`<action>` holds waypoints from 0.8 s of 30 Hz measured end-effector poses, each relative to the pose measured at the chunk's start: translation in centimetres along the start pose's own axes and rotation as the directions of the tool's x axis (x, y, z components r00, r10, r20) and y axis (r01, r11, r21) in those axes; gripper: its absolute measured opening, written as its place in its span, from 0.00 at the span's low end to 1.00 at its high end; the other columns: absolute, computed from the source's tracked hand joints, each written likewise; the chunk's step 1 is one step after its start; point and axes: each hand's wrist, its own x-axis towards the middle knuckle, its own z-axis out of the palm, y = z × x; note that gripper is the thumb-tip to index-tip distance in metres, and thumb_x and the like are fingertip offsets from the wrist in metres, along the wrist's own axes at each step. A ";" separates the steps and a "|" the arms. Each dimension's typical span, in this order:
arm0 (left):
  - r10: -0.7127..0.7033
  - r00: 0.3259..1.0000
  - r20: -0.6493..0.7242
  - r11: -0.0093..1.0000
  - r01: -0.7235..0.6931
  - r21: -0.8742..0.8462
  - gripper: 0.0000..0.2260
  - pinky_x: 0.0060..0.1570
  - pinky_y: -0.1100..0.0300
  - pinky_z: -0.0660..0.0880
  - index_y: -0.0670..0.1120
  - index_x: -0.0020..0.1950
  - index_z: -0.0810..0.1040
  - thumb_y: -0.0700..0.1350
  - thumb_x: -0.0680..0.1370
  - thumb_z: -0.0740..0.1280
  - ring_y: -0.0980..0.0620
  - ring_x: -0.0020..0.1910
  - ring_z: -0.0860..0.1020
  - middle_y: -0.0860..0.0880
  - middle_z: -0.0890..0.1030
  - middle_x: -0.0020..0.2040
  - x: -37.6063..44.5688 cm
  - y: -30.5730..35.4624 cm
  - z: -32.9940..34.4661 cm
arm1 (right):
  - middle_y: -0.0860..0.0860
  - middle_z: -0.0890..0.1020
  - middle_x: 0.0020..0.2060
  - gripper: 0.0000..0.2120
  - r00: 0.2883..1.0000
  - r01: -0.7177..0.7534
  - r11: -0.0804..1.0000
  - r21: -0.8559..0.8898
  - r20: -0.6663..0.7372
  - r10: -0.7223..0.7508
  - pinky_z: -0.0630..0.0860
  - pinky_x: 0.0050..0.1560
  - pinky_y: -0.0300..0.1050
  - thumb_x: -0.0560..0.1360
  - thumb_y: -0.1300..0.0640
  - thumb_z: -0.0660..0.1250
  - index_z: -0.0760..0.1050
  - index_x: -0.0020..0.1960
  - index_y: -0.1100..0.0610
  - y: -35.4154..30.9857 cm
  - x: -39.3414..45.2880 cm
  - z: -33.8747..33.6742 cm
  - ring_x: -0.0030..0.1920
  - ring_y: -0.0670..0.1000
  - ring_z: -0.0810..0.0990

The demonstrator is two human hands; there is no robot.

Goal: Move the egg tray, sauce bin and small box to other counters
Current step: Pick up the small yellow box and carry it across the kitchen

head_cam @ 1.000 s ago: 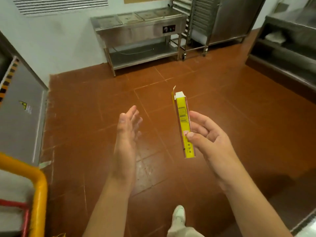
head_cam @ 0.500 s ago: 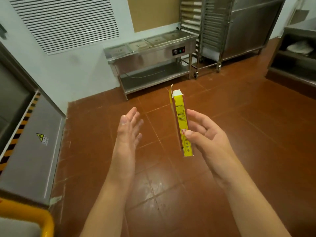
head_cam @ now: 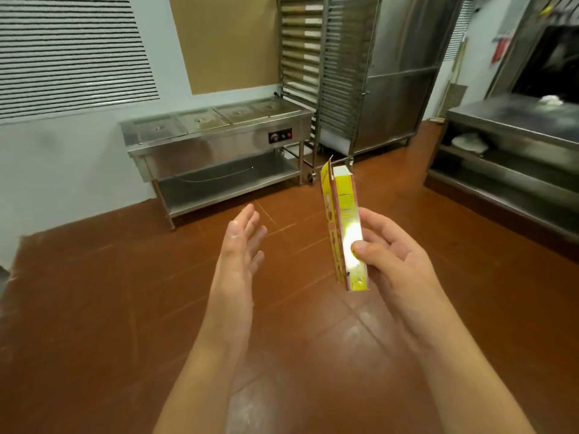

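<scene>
The step in hand looks like the carrying of the small box (head_cam: 344,233): the right hand (head_cam: 394,255) holds it upright in the air, thumb pressed on the narrow yellow side and fingers curled behind it, so the grip is closed round the lower half of the box. Its top flap stands open. The left hand (head_cam: 241,245) is beside the box but apart from it, fingers straight and holding nothing.

The egg tray and the sauce bin are not in view, so how far the whole task has got cannot be told from here.

The next move, as I judge it, calls for walking the box to a worktop and setting it down without tipping it, since the open flap could let the contents out. Two candidates show. The steel warming table (head_cam: 216,136) stands against the wall beyond the box, its top taken up by covered wells, with only its lower shelf bare. The steel worktop (head_cam: 513,117) stands to the right of the box, with something pale lying at its far end and a shelf beneath.

The tiled floor (head_cam: 109,292) between the box and either worktop shows nothing in the way. The tall tray rack (head_cam: 326,67) stands behind the box, next to the warming table, and narrows the corner there.
</scene>
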 end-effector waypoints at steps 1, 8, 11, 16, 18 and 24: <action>-0.010 1.000 0.020 1.000 0.010 -0.005 0.31 0.75 0.49 0.63 0.60 0.76 0.66 0.69 0.76 0.49 0.63 0.69 0.72 0.62 0.72 0.72 1.8 0.0 0.7 | 0.48 0.85 0.57 0.23 1.000 0.008 1.000 -0.018 -0.020 -0.009 0.78 0.57 0.47 0.77 0.63 0.67 0.73 0.70 0.51 0.0 1.3 -0.3 0.56 0.49 0.84; 0.010 0.981 0.194 1.000 -0.008 -0.012 0.35 0.76 0.48 0.62 0.61 0.75 0.66 0.73 0.71 0.51 0.64 0.70 0.71 0.63 0.72 0.72 14.5 -2.1 8.1 | 0.45 0.85 0.56 0.26 0.985 0.059 0.997 -0.051 -0.159 -0.066 0.80 0.50 0.37 0.72 0.57 0.73 0.73 0.70 0.50 0.5 11.0 -5.3 0.56 0.45 0.84; 0.057 0.982 0.182 0.998 -0.052 -0.031 0.33 0.75 0.49 0.63 0.60 0.74 0.68 0.71 0.73 0.53 0.63 0.69 0.72 0.62 0.74 0.71 19.7 -2.9 12.2 | 0.43 0.85 0.57 0.25 0.974 0.082 0.995 -0.063 -0.206 -0.094 0.80 0.53 0.40 0.74 0.58 0.71 0.73 0.69 0.49 1.0 16.3 -8.9 0.58 0.44 0.83; 0.055 0.976 0.209 0.998 -0.051 -0.024 0.29 0.75 0.46 0.62 0.59 0.74 0.68 0.67 0.77 0.51 0.62 0.69 0.73 0.63 0.75 0.70 27.8 -3.4 18.0 | 0.42 0.84 0.57 0.24 0.965 0.111 0.992 -0.062 -0.231 -0.122 0.79 0.59 0.45 0.75 0.58 0.71 0.73 0.70 0.48 0.4 24.8 -14.0 0.58 0.43 0.82; 0.040 0.974 0.223 0.999 -0.038 -0.014 0.31 0.75 0.41 0.60 0.63 0.74 0.69 0.72 0.73 0.53 0.61 0.69 0.73 0.64 0.76 0.69 31.1 -3.9 20.1 | 0.42 0.84 0.58 0.27 0.967 0.116 0.991 -0.072 -0.219 -0.129 0.78 0.58 0.44 0.71 0.53 0.71 0.73 0.70 0.48 0.3 28.3 -15.4 0.59 0.42 0.82; 0.027 0.969 0.245 0.999 -0.031 0.009 0.31 0.75 0.44 0.62 0.63 0.73 0.69 0.72 0.73 0.52 0.63 0.68 0.73 0.65 0.75 0.68 39.2 -6.4 23.5 | 0.41 0.84 0.58 0.23 0.968 0.079 0.995 -0.065 -0.231 -0.093 0.78 0.59 0.42 0.77 0.57 0.70 0.72 0.70 0.46 1.5 37.3 -17.8 0.59 0.41 0.81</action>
